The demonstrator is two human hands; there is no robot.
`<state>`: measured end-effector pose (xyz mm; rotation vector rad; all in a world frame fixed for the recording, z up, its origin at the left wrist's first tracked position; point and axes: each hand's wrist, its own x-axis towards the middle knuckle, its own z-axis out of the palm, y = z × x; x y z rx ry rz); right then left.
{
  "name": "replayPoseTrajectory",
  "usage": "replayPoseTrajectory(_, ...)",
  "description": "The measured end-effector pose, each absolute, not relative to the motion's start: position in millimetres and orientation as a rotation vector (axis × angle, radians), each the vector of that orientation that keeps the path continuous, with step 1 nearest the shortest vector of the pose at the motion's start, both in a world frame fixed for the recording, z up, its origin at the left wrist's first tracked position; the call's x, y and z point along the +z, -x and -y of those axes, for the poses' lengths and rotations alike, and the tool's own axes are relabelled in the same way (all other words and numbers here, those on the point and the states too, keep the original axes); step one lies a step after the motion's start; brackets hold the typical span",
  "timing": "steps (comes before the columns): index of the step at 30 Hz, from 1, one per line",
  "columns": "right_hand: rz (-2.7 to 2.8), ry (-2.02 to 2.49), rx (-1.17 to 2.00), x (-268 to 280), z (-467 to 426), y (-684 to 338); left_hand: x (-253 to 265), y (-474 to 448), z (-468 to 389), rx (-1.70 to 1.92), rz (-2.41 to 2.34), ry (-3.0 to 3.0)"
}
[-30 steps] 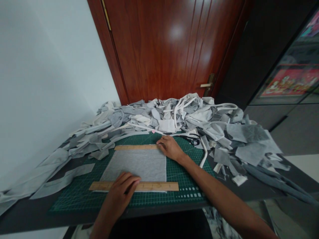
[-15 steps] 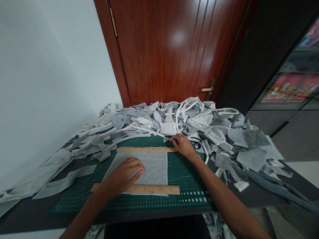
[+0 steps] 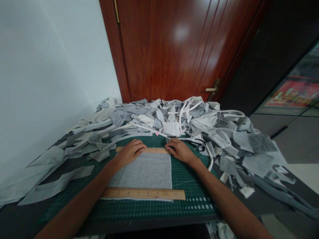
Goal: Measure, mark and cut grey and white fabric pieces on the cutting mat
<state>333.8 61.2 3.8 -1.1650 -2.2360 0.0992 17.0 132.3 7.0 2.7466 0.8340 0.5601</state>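
Note:
A light grey piece of cloth (image 3: 152, 171) lies flat on a green cutting mat (image 3: 189, 179). Across its far edge runs a wooden ruler (image 3: 156, 150). My left hand (image 3: 131, 152) grips this ruler towards its left part, with fingers bent over it and the thumb on the near side. At the ruler's right end, my right hand (image 3: 180, 150) closes its fingers and thumb on it, covering the tip. A second wooden ruler (image 3: 147, 193) crosses the near edge of the cloth, untouched by either hand.
Black-handled scissors (image 3: 199, 146) lie just beyond my right hand. Heaped grey and white fabric scraps (image 3: 171, 114) line the back and both sides of the dark table (image 3: 119, 225). A wooden door (image 3: 169, 49) stands behind, with a white wall (image 3: 54, 59) at left.
My left hand has moved forward from above the cloth's near part to the far ruler. My right hand has come back slightly from beside the scissors onto that ruler's end.

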Motion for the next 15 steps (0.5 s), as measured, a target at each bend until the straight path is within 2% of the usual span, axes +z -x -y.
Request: replayPoseTrajectory(15,2.308,1.27,0.109,-7.2,-54.6,-338.4,13.2,-11.0,-121.0,0.482,-0.884,-2.818)
